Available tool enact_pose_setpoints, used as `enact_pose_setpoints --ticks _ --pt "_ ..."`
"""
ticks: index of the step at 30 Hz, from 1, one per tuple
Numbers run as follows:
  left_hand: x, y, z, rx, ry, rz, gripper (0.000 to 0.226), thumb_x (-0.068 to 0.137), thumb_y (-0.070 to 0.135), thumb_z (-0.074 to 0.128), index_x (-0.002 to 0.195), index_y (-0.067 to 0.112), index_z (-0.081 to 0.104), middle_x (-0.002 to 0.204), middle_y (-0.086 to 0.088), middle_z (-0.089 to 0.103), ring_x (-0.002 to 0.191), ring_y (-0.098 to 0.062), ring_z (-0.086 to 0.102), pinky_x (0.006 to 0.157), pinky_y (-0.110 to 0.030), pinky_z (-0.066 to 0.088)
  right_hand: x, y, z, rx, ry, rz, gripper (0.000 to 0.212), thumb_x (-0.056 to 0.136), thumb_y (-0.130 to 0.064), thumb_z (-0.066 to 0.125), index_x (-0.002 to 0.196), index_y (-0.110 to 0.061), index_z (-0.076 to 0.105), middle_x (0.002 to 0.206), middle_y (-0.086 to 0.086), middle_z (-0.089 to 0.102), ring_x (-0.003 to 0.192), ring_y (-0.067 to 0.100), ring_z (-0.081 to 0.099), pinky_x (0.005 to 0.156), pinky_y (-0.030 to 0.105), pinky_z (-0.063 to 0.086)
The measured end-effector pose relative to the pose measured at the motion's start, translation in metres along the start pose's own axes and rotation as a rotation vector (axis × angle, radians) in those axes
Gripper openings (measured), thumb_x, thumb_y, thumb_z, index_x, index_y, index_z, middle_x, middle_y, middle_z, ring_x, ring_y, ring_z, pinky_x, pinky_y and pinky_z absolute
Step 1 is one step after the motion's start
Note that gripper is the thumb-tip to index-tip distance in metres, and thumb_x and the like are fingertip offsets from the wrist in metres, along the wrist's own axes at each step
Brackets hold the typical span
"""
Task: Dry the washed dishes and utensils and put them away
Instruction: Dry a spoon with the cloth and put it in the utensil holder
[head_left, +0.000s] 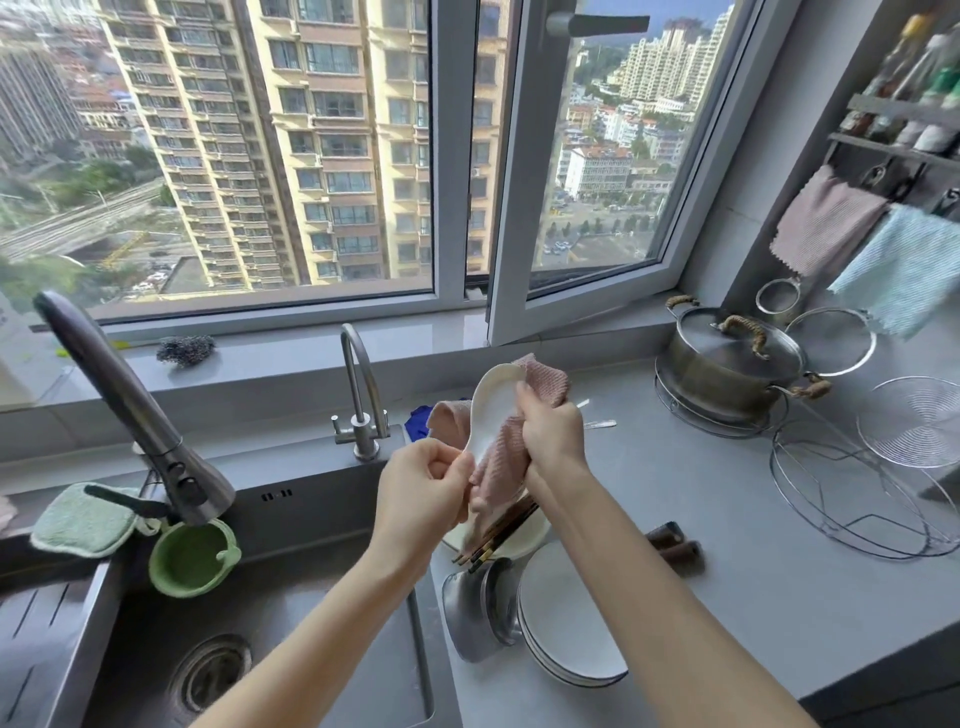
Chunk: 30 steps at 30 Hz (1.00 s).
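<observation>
White spoon (491, 410) stands up over the sink (291, 613): L hand (423, 486) pinches its handle, R hand (553, 434) presses pink cloth (501, 457) on its bowl

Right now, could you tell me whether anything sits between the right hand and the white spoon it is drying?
Yes: the pink cloth lies between the right hand and the white spoon. The left hand pinches the spoon's handle end bare.

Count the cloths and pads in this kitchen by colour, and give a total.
Pink ribbed cloths: 2, one in the right hand wiping the white ceramic spoon, one hanging on the wall rack
Light blue hanging cloth: 1
Green pad by the sink: 1
Total: 4
</observation>
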<state>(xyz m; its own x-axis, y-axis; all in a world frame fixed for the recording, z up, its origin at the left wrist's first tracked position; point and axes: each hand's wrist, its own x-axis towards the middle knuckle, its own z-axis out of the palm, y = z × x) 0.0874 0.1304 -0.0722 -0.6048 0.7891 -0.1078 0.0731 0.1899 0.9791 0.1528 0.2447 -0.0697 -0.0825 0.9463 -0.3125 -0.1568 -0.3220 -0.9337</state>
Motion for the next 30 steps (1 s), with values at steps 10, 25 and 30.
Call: enact_pose_setpoints --ticks 10,25,30 --pt "-0.005 -0.004 -0.002 0.1 -0.211 -0.01 0.026 0.091 0.028 0.061 0.076 0.008 0.069 0.07 -0.008 0.073 0.067 -0.021 0.069 0.071 -0.038 0.058 -0.013 0.018 -0.012 0.026 -0.059 -0.005 0.01 0.084 0.003 0.065 0.085 -0.006 0.062 0.084 0.013 0.067 0.075 0.029 0.065 0.075 0.042 0.056" --pt "0.055 0.004 -0.026 0.579 -0.033 0.564 0.028 0.092 0.019 0.059 0.076 -0.001 0.07 0.068 -0.012 0.067 0.063 -0.025 0.054 0.055 -0.022 0.034 -0.048 0.005 -0.029 -0.24 -0.644 0.021 0.022 0.088 -0.004 0.064 0.109 -0.009 0.061 0.101 0.009 0.07 0.087 0.016 0.067 0.076 0.024 0.056" --pt "0.072 -0.003 -0.032 0.393 0.262 0.357 0.032 0.093 0.02 0.058 0.076 -0.006 0.068 0.07 -0.017 0.065 0.066 -0.025 0.052 0.054 -0.022 0.035 -0.067 0.013 -0.038 -0.289 -0.624 0.068 0.021 0.086 -0.007 0.067 0.106 -0.007 0.059 0.079 0.006 0.066 0.065 0.014 0.062 0.066 0.031 0.053"
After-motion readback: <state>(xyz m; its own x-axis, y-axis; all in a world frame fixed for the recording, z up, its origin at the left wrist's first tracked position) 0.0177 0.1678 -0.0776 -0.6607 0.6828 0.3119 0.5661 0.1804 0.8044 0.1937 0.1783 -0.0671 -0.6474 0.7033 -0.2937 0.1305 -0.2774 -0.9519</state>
